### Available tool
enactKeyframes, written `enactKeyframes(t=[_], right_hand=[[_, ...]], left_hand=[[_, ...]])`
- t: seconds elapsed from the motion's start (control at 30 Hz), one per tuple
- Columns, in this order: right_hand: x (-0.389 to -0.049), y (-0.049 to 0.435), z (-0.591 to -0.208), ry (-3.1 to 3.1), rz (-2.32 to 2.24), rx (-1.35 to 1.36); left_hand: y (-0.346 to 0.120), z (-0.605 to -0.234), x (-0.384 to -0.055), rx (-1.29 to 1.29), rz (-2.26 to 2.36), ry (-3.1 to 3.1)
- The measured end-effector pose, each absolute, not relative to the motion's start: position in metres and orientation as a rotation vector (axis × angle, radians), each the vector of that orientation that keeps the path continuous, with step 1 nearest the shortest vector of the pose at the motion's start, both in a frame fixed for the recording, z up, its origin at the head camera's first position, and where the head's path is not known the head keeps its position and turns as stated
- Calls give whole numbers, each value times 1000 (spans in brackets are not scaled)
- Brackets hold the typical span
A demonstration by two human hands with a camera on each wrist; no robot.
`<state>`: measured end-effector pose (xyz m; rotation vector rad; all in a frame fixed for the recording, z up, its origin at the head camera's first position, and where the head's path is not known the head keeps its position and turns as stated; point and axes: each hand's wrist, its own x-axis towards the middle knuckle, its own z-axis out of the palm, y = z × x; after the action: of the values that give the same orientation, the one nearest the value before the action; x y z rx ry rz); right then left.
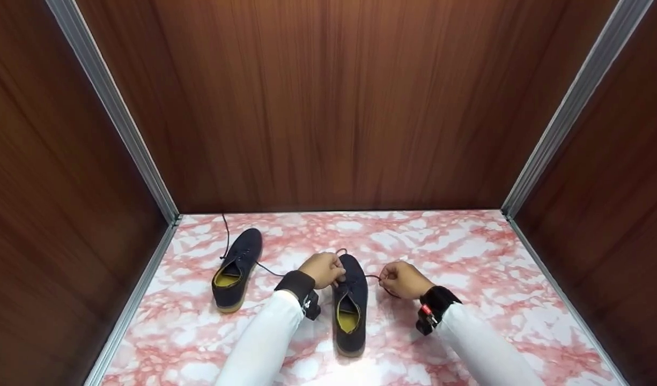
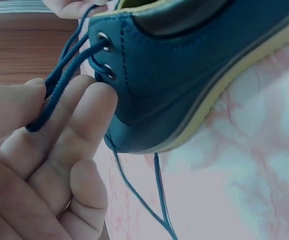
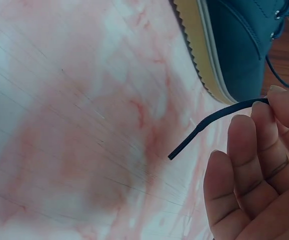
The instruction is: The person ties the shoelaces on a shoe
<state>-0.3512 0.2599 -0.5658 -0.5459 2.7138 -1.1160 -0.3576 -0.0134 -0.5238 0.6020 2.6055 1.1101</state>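
Note:
A dark navy lace-up shoe [image 1: 353, 266] with a yellow insole stands upright before me, toe pointing away. At its left side my left hand [image 1: 322, 269] pinches a loop of the shoelace [image 2: 67, 80] between thumb and fingers, close to the metal eyelets [image 2: 105, 42]. To the right of the shoe, my right hand [image 1: 404, 280] grips the other stretch of lace [image 3: 229, 108] between thumb and forefinger. Its tip sticks out past the fingers, and the lace runs from that hand back to the shoe.
A matching shoe [image 1: 237, 268] sits to the left, its laces trailing on the pink-and-white marbled surface [image 1: 446, 241]. Brown wood-look panels [image 1: 328, 107] wall in the back and both sides, joined by metal corner strips [image 1: 124, 115].

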Motion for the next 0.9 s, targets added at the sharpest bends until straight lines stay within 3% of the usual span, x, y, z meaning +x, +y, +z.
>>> enactKeyframes(t=[0.9], right_hand=[[-350, 262, -547, 2642, -1277, -572]], left_hand=[[-16, -516, -358, 700, 887, 2696]])
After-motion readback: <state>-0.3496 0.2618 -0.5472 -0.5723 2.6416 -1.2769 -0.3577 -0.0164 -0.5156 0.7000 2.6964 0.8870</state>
